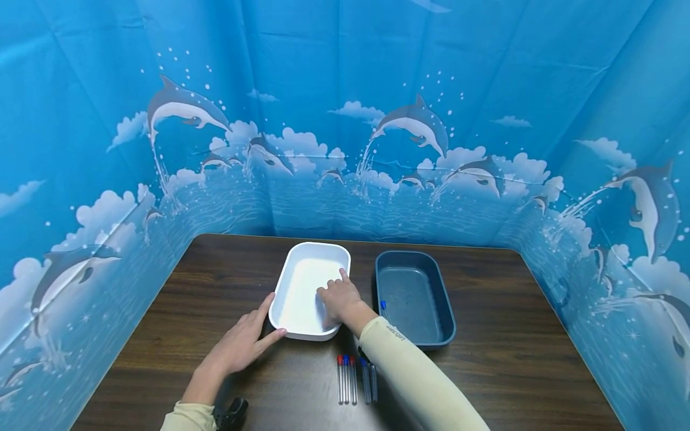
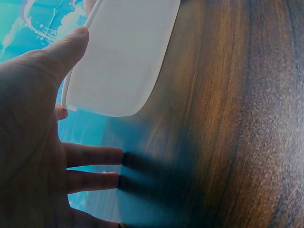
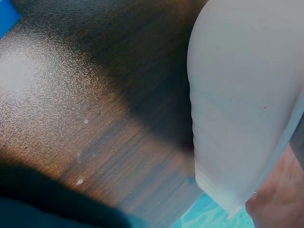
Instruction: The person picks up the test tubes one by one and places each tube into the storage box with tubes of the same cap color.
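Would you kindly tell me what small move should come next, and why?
I'd probably bring the right hand from the white tray to the capped tubes: they lie unheld on the table's near side, while the left hand touches the white tray and could perhaps steady it alone.

white tray (image 1: 302, 278): smooth plastic | table (image 1: 507, 335): glossy wood | backdrop (image 1: 302, 66): cloth

Can spot small dark lettering (image 1: 395, 332) on the right sleeve (image 1: 426, 377), toward five o'clock; cannot read it surely.
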`<state>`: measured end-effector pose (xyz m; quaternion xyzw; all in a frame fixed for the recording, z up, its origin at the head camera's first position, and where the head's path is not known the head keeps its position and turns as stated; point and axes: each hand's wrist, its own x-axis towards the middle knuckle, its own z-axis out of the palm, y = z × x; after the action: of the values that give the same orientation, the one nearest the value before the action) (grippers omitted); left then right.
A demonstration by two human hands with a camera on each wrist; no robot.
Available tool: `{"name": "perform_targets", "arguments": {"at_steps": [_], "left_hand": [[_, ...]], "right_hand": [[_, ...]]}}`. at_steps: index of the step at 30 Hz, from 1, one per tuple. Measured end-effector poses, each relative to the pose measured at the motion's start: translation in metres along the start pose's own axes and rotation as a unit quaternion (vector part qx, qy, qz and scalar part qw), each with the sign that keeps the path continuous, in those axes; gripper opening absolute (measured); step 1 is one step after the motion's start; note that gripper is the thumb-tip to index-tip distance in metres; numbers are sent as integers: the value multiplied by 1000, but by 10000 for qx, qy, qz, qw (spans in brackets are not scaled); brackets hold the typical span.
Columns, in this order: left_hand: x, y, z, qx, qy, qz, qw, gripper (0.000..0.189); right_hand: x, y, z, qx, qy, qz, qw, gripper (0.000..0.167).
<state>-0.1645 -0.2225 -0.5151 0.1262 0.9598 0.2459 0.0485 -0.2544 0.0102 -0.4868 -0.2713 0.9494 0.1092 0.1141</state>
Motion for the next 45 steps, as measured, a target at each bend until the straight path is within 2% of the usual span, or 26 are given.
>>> {"name": "perform_targets", "arguments": {"at_steps": [10,17,23,30,42,45], "left_hand": [[-1,0,1,5,-67,-71,10000,94],[-3,0,1,-22,-117,-128,9998,95],[-2,-1,0,12,-108,-101,9999,95],[-2,-1,1,22,-97,-86,9999,94],[1,1,1,35,-70,-125,9999,92],[2,0,0,9,-54,-111,9999,91]], "right_hand": [[-4,-1,1,145,80,-89,9998,84],[-9,4,1,595,515,-392,9961,77],[-26,11,-5,1208,1213,-751,9824,71],[-52,22,-11,1589,1870,-1012,9641,69],[-110,40,-8,2317,2368,-1195,9359,64],[-121,40,-2,2346,2348,-1349,9336,64]]}}
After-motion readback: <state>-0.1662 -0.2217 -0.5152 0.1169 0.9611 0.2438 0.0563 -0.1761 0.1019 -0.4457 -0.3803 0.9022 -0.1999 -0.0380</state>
